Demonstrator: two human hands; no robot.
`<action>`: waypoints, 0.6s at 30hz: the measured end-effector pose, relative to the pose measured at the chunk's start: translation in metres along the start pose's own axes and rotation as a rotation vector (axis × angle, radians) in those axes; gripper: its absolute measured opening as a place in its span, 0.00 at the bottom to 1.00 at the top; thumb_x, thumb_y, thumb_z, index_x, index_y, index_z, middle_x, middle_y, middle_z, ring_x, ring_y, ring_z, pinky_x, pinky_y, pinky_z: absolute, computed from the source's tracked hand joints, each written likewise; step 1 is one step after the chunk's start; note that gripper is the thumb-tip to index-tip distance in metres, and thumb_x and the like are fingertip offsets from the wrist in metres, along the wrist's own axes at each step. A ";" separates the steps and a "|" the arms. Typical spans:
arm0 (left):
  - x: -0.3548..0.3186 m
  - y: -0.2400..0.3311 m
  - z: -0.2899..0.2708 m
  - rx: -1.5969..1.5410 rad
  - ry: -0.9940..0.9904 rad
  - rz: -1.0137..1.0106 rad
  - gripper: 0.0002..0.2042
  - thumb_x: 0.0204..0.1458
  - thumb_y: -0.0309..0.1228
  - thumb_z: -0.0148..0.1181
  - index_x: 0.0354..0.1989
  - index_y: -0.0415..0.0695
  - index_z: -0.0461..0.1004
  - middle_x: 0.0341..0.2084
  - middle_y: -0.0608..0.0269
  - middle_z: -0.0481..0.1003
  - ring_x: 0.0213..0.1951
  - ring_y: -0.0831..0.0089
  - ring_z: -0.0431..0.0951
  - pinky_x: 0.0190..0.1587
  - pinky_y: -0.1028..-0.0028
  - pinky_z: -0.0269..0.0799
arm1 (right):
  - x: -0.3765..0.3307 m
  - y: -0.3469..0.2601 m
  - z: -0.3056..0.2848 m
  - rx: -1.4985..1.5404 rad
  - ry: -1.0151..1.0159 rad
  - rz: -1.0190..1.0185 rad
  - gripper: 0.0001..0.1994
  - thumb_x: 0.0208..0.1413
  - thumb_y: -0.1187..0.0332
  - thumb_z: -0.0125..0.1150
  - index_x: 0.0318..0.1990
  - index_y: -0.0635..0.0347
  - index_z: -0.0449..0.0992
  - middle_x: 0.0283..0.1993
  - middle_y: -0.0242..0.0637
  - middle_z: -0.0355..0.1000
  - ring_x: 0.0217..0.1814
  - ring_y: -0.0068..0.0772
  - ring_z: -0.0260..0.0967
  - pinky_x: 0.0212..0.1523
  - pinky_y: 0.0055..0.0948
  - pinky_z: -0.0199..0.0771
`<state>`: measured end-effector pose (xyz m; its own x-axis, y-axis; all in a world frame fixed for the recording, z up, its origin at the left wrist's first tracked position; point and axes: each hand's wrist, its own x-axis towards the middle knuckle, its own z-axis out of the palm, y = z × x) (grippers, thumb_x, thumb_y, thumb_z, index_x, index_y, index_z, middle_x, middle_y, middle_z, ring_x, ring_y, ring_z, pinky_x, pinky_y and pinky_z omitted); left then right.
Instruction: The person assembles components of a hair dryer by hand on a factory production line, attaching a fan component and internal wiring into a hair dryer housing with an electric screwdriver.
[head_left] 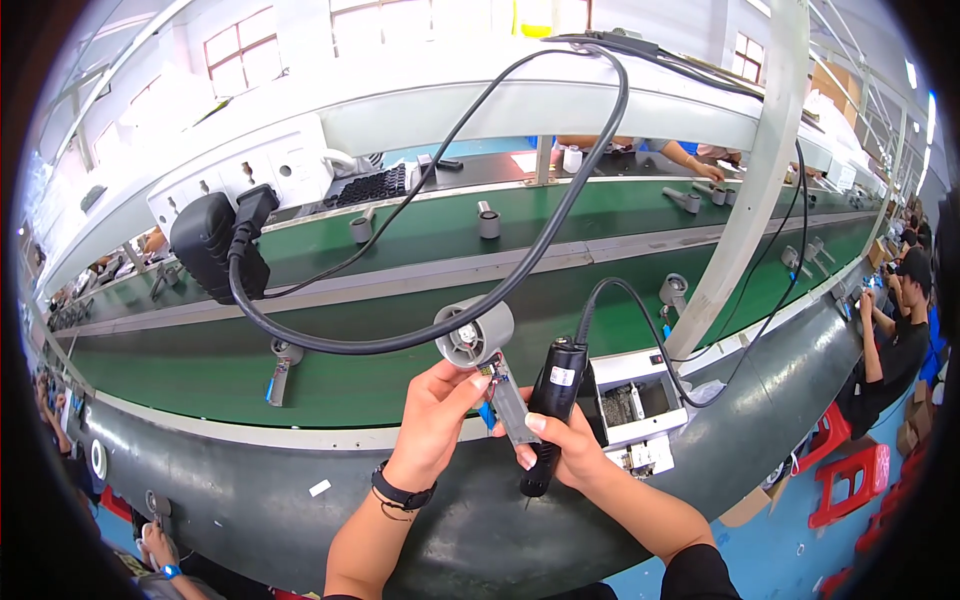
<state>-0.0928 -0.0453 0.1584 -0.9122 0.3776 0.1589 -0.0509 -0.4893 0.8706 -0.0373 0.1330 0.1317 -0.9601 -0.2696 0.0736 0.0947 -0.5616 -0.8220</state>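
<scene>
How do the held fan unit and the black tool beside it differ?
Colour: the fan unit is grey; the black tool is mostly black.
Shape: the fan unit is slim with a wide, round top end; the black tool is a thick cylinder.
Lean: the fan unit's top tilts left; the black tool's tilts right.
Shared: both touch the right grip.

bright overall; windows (243,50) washed out; dark bench (265,475) faintly glossy; edges bent

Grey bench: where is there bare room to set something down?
Free: the bench between the white ring and the white scrap, left of the left hand. Crowded: around the right hand, where the black power tool, white box and plastic bag are close together.
</scene>
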 end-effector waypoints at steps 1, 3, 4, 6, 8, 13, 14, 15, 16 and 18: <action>0.000 -0.001 -0.002 0.028 0.004 0.023 0.12 0.59 0.26 0.58 0.50 0.36 0.74 0.41 0.62 0.78 0.44 0.76 0.76 0.50 0.71 0.69 | 0.000 0.000 0.000 0.000 0.000 0.000 0.25 0.58 0.64 0.60 0.58 0.68 0.64 0.44 0.53 0.75 0.24 0.27 0.67 0.29 0.28 0.72; -0.001 0.000 -0.003 0.055 0.007 0.044 0.13 0.59 0.27 0.59 0.50 0.36 0.75 0.42 0.62 0.79 0.45 0.75 0.76 0.53 0.70 0.70 | 0.001 0.000 0.000 0.000 0.019 0.009 0.23 0.59 0.64 0.59 0.58 0.67 0.64 0.44 0.55 0.75 0.24 0.27 0.67 0.29 0.28 0.72; -0.002 0.002 -0.001 0.072 0.025 0.063 0.13 0.58 0.26 0.59 0.50 0.36 0.75 0.42 0.61 0.79 0.45 0.75 0.77 0.53 0.70 0.70 | 0.001 0.001 0.000 0.000 0.019 0.009 0.23 0.59 0.64 0.59 0.58 0.67 0.64 0.44 0.55 0.75 0.24 0.27 0.67 0.29 0.28 0.72; -0.004 0.005 0.003 0.089 0.042 0.081 0.12 0.58 0.26 0.59 0.49 0.36 0.75 0.42 0.61 0.79 0.45 0.74 0.77 0.52 0.70 0.71 | 0.002 0.003 -0.001 0.014 0.026 0.002 0.23 0.59 0.64 0.59 0.58 0.65 0.64 0.45 0.56 0.74 0.24 0.27 0.68 0.29 0.28 0.72; -0.005 0.008 0.005 0.122 0.038 0.086 0.13 0.59 0.25 0.58 0.50 0.35 0.74 0.44 0.59 0.79 0.46 0.73 0.78 0.53 0.70 0.71 | 0.000 0.003 -0.001 0.017 0.020 0.007 0.23 0.59 0.64 0.59 0.58 0.65 0.64 0.45 0.57 0.74 0.24 0.27 0.68 0.29 0.29 0.72; -0.008 0.011 0.013 0.083 -0.004 0.079 0.15 0.60 0.25 0.55 0.54 0.35 0.71 0.46 0.56 0.78 0.49 0.68 0.78 0.54 0.68 0.72 | -0.005 0.001 0.002 -0.022 0.030 -0.011 0.21 0.59 0.65 0.59 0.57 0.64 0.65 0.45 0.53 0.74 0.25 0.27 0.69 0.28 0.29 0.72; -0.009 0.013 0.016 0.064 0.012 0.081 0.15 0.60 0.24 0.54 0.55 0.34 0.69 0.46 0.55 0.78 0.50 0.66 0.78 0.54 0.67 0.72 | -0.006 0.000 0.003 -0.082 0.110 -0.070 0.21 0.59 0.65 0.59 0.56 0.64 0.65 0.45 0.50 0.74 0.25 0.27 0.69 0.28 0.29 0.72; -0.011 0.013 0.016 0.061 0.008 0.074 0.15 0.60 0.24 0.54 0.55 0.34 0.69 0.46 0.55 0.78 0.50 0.66 0.78 0.54 0.67 0.72 | -0.007 -0.001 0.005 -0.143 0.193 -0.128 0.20 0.59 0.65 0.59 0.56 0.64 0.66 0.45 0.47 0.73 0.25 0.26 0.69 0.27 0.29 0.72; -0.011 0.014 0.015 0.074 0.032 0.137 0.15 0.60 0.24 0.54 0.55 0.34 0.69 0.47 0.55 0.77 0.50 0.64 0.79 0.53 0.67 0.73 | -0.007 -0.008 0.009 -0.151 0.259 -0.193 0.19 0.59 0.65 0.60 0.53 0.64 0.67 0.42 0.41 0.72 0.25 0.26 0.67 0.25 0.29 0.72; -0.017 0.023 0.021 0.126 0.132 0.240 0.12 0.58 0.22 0.53 0.50 0.33 0.70 0.42 0.53 0.78 0.46 0.61 0.81 0.50 0.64 0.76 | -0.008 -0.022 0.011 -0.144 0.284 -0.337 0.18 0.60 0.63 0.59 0.52 0.64 0.66 0.37 0.39 0.70 0.23 0.26 0.65 0.24 0.28 0.71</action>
<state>-0.0701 -0.0462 0.1853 -0.9375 0.1538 0.3122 0.2155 -0.4479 0.8677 -0.0285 0.1392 0.1549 -0.9669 0.1460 0.2092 -0.2536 -0.4609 -0.8504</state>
